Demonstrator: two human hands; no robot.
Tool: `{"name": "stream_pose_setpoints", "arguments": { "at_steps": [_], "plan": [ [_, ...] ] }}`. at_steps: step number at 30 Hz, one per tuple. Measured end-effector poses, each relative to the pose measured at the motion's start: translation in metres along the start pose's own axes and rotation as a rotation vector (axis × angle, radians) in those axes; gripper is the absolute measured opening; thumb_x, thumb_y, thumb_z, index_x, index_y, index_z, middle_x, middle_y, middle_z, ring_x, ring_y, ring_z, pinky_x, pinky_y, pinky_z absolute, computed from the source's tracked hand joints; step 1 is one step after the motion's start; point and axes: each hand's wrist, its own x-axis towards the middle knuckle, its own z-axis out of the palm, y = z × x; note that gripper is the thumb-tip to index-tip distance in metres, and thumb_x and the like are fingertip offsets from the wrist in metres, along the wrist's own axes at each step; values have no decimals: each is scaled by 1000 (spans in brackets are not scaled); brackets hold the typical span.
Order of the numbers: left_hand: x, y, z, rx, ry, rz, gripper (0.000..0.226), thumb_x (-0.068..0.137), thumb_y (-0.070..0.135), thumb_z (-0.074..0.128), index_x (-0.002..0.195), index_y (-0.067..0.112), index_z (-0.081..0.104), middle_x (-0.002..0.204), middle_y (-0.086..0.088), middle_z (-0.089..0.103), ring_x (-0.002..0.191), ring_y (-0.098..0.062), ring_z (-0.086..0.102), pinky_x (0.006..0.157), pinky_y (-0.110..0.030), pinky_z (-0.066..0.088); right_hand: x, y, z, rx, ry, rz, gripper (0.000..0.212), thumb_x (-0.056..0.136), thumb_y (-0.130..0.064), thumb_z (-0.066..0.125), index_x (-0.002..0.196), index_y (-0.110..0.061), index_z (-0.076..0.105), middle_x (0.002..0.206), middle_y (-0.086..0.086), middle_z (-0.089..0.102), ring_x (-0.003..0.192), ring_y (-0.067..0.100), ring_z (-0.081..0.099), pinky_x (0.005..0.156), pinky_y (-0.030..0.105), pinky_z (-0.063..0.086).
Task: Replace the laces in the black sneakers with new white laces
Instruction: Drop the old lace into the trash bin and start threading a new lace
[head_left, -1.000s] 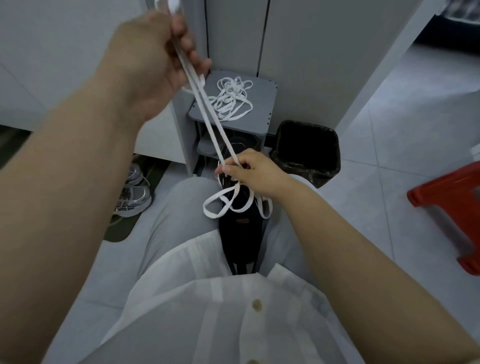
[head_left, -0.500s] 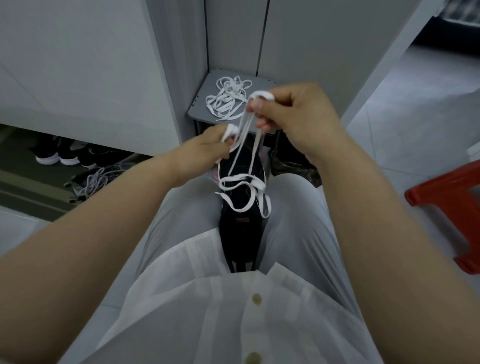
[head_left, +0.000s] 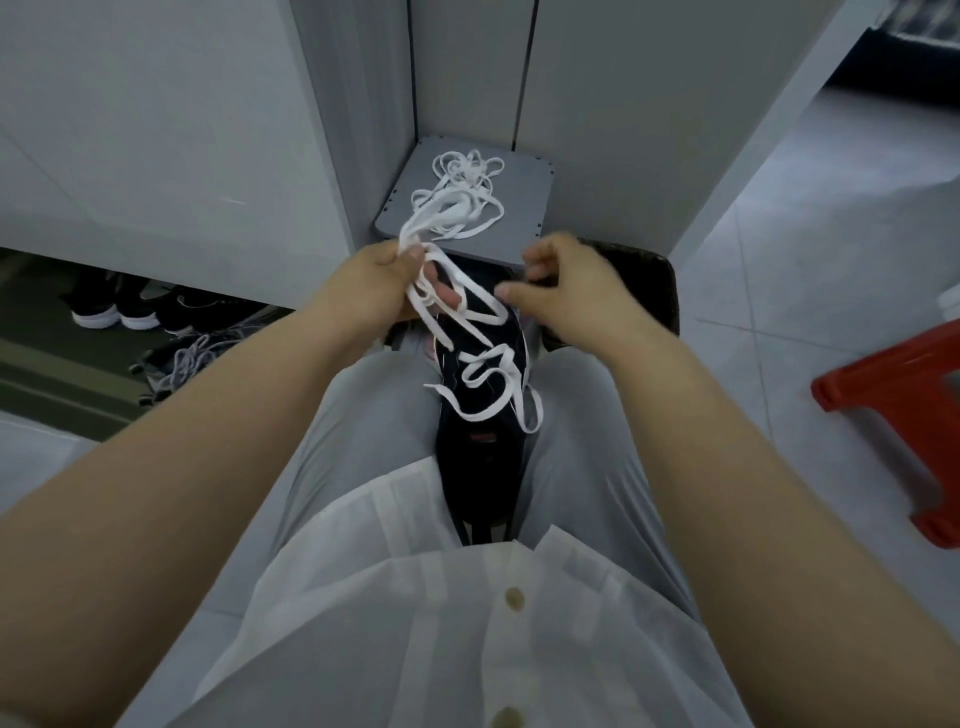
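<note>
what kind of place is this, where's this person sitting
Probably a home entryway: pairs of shoes are stowed under a white cabinet, the floor is tiled, and a red stool stands nearby.

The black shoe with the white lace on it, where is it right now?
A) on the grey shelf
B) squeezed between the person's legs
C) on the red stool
B: the black shoe sits wedged between the grey trouser legs, with the white lace lying across it.
</note>
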Motion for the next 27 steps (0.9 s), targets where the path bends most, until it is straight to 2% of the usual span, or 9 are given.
{"name": "stream_pose_setpoints", "arguments": {
  "at_steps": [4,8,11,16,19,22,24,26,27],
  "plan": [
    [0,3,0,-123,91,7,25,101,19,32,92,5,50,61,-3,70,62,-16,68,60,-24,56,-5,18,37,-120,-182,-98,14,80,-24,72,82,-11,66,67,1,54,61,12,47,62,26,38],
    [2,27,-11,-86,133,177,25,101,19,31,89,6,49,62,-1,70,65,-13,69,67,-23,56,-4,23,46,40,-119,-73,29,79,-14,72,108,-14,68,70,0,56,59,6,48,68,20,42],
    [2,42,-20,-77,132,249,30,101,21,30,83,9,51,61,0,69,67,-14,69,67,-23,55,-2,21,46,93,2,-81,60,76,-13,74,128,-24,46,79,-9,55,60,6,50,71,24,48],
    [2,60,-32,-126,239,292,28,102,23,28,84,11,47,51,4,62,56,-12,65,66,-27,55,-9,12,43,527,-4,-191,56,77,1,71,107,-38,46,80,1,68,68,12,60,72,21,51],
    [6,60,-44,-113,293,318,27,102,23,28,89,9,48,51,4,53,49,-11,55,64,-28,55,-8,14,32,735,41,-176,47,79,3,67,106,-32,51,79,4,68,67,10,63,67,18,49],
    [15,45,-47,109,327,276,29,101,24,29,105,5,51,63,5,51,51,-8,46,58,-30,48,-3,24,35,350,-1,-155,26,78,-2,71,98,-15,62,69,-3,60,50,-5,50,59,8,41],
    [17,30,-45,480,266,243,31,101,27,28,108,6,51,86,-5,59,72,-17,57,70,-36,44,-2,30,42,25,-74,-137,13,78,-12,73,90,-13,70,67,-14,57,50,-9,48,57,5,37],
    [14,15,-38,813,129,183,36,101,27,30,120,2,47,115,-21,56,102,-35,54,84,-37,40,-3,33,47,-136,-85,-163,9,81,-15,69,89,-14,73,68,-16,55,58,-8,50,59,6,36],
    [11,8,-33,908,37,157,36,100,27,33,123,1,45,121,-23,53,105,-35,52,84,-34,37,-2,32,47,-163,-70,-179,9,82,-16,67,89,-14,73,71,-15,57,62,-4,51,60,8,36]
  ]
}}
